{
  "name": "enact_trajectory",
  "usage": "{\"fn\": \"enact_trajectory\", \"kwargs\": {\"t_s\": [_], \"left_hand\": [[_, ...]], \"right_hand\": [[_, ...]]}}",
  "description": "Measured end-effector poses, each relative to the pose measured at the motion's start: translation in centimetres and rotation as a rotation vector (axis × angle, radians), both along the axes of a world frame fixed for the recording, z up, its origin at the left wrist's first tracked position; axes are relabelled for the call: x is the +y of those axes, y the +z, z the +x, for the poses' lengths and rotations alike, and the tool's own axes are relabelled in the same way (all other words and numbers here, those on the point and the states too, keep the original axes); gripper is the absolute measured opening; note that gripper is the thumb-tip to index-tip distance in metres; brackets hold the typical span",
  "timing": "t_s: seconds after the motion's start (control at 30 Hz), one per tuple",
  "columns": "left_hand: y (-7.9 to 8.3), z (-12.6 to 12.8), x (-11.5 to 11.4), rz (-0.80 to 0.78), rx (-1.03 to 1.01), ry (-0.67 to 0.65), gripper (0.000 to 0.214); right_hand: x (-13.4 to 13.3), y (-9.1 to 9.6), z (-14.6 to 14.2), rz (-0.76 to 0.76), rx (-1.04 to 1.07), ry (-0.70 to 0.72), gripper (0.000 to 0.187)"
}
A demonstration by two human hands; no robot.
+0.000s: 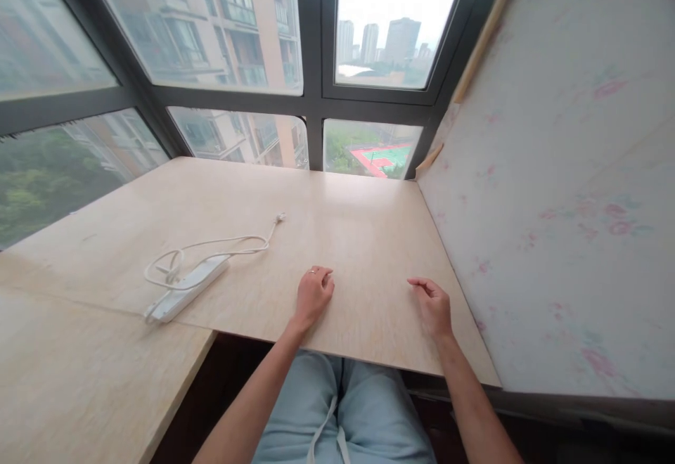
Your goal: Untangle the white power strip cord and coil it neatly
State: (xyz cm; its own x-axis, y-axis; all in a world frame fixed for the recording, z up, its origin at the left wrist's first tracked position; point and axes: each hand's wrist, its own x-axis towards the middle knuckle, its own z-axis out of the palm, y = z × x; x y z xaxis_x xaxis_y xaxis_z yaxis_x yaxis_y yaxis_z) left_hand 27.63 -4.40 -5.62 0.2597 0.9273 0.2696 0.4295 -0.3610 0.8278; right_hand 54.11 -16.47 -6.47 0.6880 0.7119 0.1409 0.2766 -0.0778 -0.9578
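Along the near part of the bench, the left hand and right hand are apart, their fingers loosely curled with nothing visible in them, though I cannot tell whether the fingertips press together. To the left lies the white power strip, its looped cord crossing over it and running right to the plug on the far side. A careless leftward sweep could catch a loop and drag the strip toward the near edge, while tugging only the plug might tighten the loops into a tangle.
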Motion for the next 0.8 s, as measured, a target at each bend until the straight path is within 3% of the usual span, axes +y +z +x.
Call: {"fn": "enact_trajectory", "kwargs": {"t_s": [0.27,0.5,0.8], "left_hand": [[0.5,-0.6,0.0,-0.179,-0.185,0.057,0.009],[0.5,-1.1,-0.5,-0.08,-0.101,0.024,0.012],[0.6,-1.7,-0.8,-0.074,-0.092,-0.034,0.014]], "right_hand": [[0.4,0.6,-0.4,-0.027,-0.08,0.058,0.021],[0.0,0.3,-0.3,-0.041,-0.128,0.113,0.02],[-0.5,0.3,-0.3,-0.068,-0.173,0.14,0.021]]}}
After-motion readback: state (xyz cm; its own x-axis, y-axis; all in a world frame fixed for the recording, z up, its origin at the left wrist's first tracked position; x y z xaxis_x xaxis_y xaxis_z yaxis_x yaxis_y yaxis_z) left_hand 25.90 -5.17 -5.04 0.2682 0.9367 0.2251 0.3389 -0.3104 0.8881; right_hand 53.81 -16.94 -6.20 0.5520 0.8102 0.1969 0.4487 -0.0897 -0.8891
